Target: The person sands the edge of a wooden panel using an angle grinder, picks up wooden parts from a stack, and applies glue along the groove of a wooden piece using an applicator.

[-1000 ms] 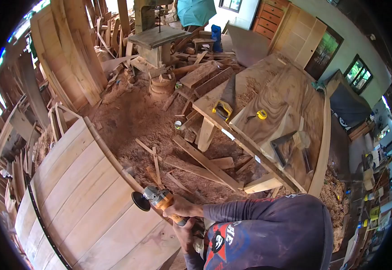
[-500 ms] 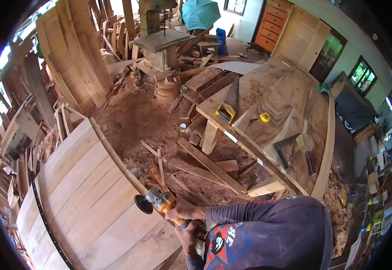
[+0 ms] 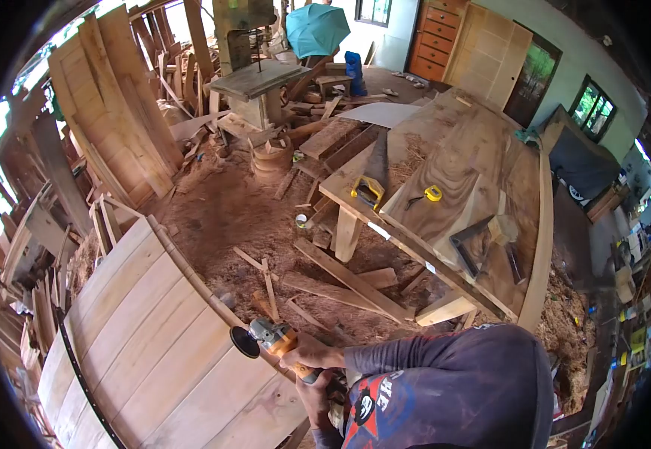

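Note:
An angle grinder [image 3: 279,339] with a yellow-orange body and a round dark disc [image 3: 245,342] is in both my hands. My right hand [image 3: 307,352] wraps around its body just behind the metal head. Lower down, my left hand [image 3: 315,392] closes on the rear end of the tool. The disc hangs over the near edge of a large curved wooden panel [image 3: 168,329] made of several joined boards. Whether disc and wood touch, I cannot tell. A dark strip with dots [image 3: 86,385] crosses the panel's left part.
To the right stands a wooden workbench [image 3: 445,142] carrying a yellow-handled saw [image 3: 368,192], a yellow tape measure [image 3: 433,193] and a dark frame-like piece [image 3: 469,253]. Sawdust [image 3: 213,217] and loose boards [image 3: 352,277] cover the floor. A machine table [image 3: 258,78] stands behind; tall planks [image 3: 112,105] lean at left.
The view has shifted slightly, so the panel sits a little lower and the workbench slightly left. Both hands keep their hold on the grinder, still by the panel's edge.

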